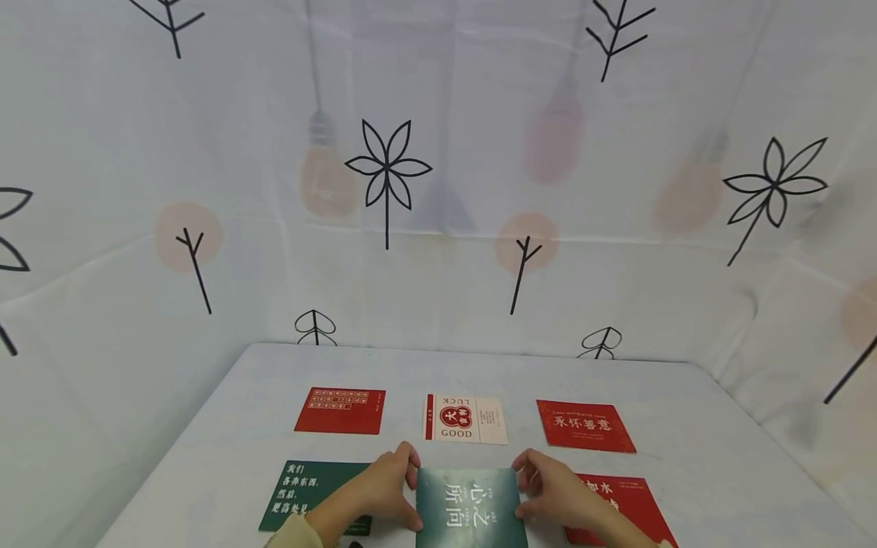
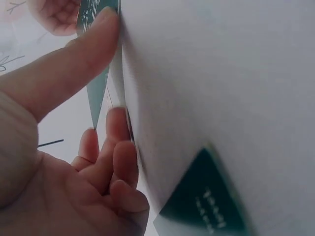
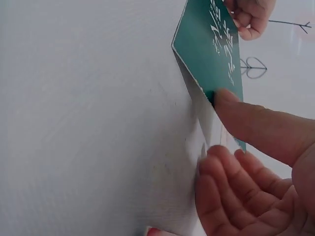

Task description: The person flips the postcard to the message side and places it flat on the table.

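Observation:
A green card (image 1: 468, 508) with white characters lies sideways to my view at the table's front middle. My left hand (image 1: 384, 491) holds its left edge and my right hand (image 1: 558, 491) its right edge. In the left wrist view the thumb (image 2: 91, 54) lies along the card's edge. The right wrist view shows the card (image 3: 206, 54) tilted, part of it off the table, with the right thumb (image 3: 256, 118) at its edge and the fingers curled lower down. Behind my left forearm lies a darker green card (image 1: 308, 487), partly covered.
Along the back lie a red card (image 1: 340, 411), a cream card (image 1: 479, 420) and another red card (image 1: 585, 426). One more red card (image 1: 633, 506) sits partly under my right forearm. The white table (image 1: 226, 426) meets a patterned cloth (image 1: 438, 297) behind.

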Demonstrator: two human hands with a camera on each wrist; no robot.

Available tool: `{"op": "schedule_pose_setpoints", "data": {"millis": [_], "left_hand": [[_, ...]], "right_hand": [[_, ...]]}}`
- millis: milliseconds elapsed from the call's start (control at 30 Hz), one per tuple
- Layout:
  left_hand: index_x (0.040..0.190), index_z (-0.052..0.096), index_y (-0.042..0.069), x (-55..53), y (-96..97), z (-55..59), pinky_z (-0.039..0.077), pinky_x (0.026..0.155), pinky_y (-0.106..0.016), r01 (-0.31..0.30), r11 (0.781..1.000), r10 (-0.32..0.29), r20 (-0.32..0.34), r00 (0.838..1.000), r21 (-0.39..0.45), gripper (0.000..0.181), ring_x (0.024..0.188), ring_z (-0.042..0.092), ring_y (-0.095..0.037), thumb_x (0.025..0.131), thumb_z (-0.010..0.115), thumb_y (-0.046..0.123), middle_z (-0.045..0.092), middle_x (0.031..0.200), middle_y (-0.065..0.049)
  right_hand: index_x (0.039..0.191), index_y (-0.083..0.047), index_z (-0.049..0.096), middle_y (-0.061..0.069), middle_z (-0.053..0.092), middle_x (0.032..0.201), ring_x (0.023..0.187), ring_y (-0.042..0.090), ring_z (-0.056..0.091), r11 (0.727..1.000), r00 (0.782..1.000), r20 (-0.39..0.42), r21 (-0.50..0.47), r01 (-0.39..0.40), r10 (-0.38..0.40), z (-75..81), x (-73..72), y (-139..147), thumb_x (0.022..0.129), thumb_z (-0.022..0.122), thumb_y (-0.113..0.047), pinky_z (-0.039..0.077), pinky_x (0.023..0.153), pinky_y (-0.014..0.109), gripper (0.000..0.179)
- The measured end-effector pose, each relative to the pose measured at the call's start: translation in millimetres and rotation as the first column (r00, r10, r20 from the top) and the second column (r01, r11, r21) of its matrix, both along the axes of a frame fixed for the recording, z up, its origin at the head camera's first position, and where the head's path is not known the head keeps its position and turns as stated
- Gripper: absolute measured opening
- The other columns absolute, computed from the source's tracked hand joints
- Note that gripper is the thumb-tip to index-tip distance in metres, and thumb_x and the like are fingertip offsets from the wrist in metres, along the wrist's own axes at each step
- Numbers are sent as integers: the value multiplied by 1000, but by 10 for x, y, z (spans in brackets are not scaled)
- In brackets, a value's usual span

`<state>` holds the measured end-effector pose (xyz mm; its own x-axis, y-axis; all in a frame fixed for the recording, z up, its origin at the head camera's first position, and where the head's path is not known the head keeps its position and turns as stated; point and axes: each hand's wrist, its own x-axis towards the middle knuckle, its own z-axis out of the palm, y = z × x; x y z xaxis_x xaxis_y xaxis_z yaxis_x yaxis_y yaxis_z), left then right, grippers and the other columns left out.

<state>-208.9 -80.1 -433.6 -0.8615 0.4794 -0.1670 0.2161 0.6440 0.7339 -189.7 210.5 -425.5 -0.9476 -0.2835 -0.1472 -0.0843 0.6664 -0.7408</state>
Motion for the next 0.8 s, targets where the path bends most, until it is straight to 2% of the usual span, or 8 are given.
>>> {"op": "schedule_pose_setpoints", "data": {"millis": [167,367,500,633,800], "left_hand": [[105,41,8,11,-8,13,43,64,-32,4,999,-7,38,999,54,60,68,50,-17,63,84,6,56,74,2],[107,41,7,24,-30,33,45,64,-33,-11,993,3,68,998,119,54,64,53,-18,69,80,5,59,69,0],[107,41,7,19,-36,35,48,66,-36,-51,987,36,97,995,150,50,65,54,-20,73,78,6,59,70,-3],[106,42,7,12,-37,29,49,67,-38,-87,984,66,130,989,157,47,67,55,-21,75,77,8,60,73,-3],[97,49,7,25,-39,42,51,67,-38,-99,982,76,145,986,162,34,68,56,-21,76,76,8,60,75,-3]], "right_hand": [[104,-2,54,4,57,72,63,18,56,997,1000,14,-81,13,-12,6,14,28,65,84,-18,54,64,30,51],[105,-1,56,3,58,67,61,18,55,995,999,-10,-92,35,-36,-3,9,32,67,83,-15,51,62,30,49],[105,-1,58,3,59,68,62,18,55,993,996,-3,-73,91,-92,28,12,20,64,84,-17,51,62,31,51],[99,-3,60,3,58,69,63,17,55,990,992,-1,-60,129,-129,55,22,5,62,85,-20,52,63,30,48],[88,-5,63,2,59,69,63,16,55,990,992,-2,-69,122,-123,60,40,5,65,84,-20,54,64,30,35]]}}
